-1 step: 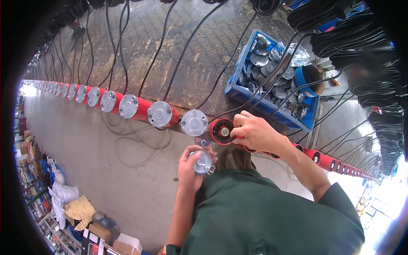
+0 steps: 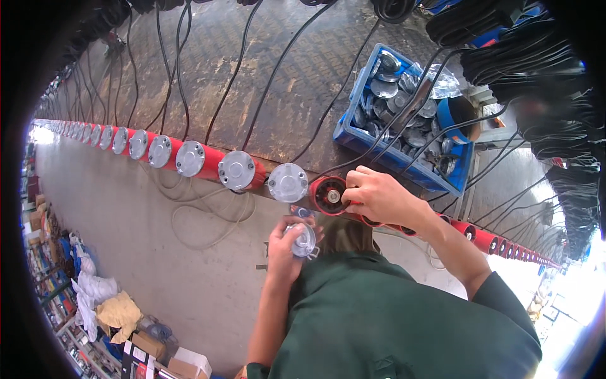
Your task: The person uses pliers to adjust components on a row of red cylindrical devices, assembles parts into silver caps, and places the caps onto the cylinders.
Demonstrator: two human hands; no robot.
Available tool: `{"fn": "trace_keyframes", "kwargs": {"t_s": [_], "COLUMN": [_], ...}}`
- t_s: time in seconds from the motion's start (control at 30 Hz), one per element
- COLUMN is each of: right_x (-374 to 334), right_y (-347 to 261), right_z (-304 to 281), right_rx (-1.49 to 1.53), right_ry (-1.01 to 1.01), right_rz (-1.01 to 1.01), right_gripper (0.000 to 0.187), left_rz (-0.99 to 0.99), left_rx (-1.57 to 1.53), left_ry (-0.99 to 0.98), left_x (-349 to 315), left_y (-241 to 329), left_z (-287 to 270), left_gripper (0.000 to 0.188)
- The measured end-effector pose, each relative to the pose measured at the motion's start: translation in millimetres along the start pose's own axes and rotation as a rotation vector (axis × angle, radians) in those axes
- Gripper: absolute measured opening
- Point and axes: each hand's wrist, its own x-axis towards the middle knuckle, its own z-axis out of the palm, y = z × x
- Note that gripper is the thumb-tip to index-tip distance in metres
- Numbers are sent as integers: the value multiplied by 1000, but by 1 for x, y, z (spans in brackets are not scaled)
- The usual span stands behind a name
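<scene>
My left hand [image 2: 283, 252] is closed around a round silver metal end cap [image 2: 302, 240], thumb pressed on its face. A small loop shows at the cap's lower edge. Just above it, my right hand [image 2: 377, 197] has its curled fingers on the right rim of an open red cylinder [image 2: 314, 189], whose dark inside has a metal centre. Whether the fingertips also pinch something small cannot be seen. Left of that cylinder, a red one wears a silver cap [image 2: 288, 182], with another capped cylinder [image 2: 237, 169] beside it.
Red cylinders line the bench edge, capped to the left and open to the right [image 2: 485, 240]. A blue crate [image 2: 404, 167] of loose metal caps stands on the worn bench [image 2: 278, 95]. Black cables [image 2: 265, 88] cross it. Boxes and bags [image 2: 120, 311] lie at lower left.
My left hand and its cap have shifted very slightly to the right. My right hand stays at the open cylinder's rim.
</scene>
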Motion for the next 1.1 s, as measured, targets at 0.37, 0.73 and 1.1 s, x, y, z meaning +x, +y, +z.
{"fn": "trace_keyframes", "kwargs": {"t_s": [0.37,0.73,1.1], "right_x": [15,-31,-29], "right_y": [2,-39,-47], "right_z": [-32,29,27], "right_rx": [161,-198,-103], "right_ry": [260,90,79], "right_rz": [106,-24,56], "right_gripper": [14,21,24], "left_rz": [763,975,989], "left_rx": [1203,1190,1321], "left_ry": [221,294,405], "left_x": [64,66,82], "left_y": [-73,-86,-80], "left_z": [15,21,32], "left_gripper": [86,83,62]}}
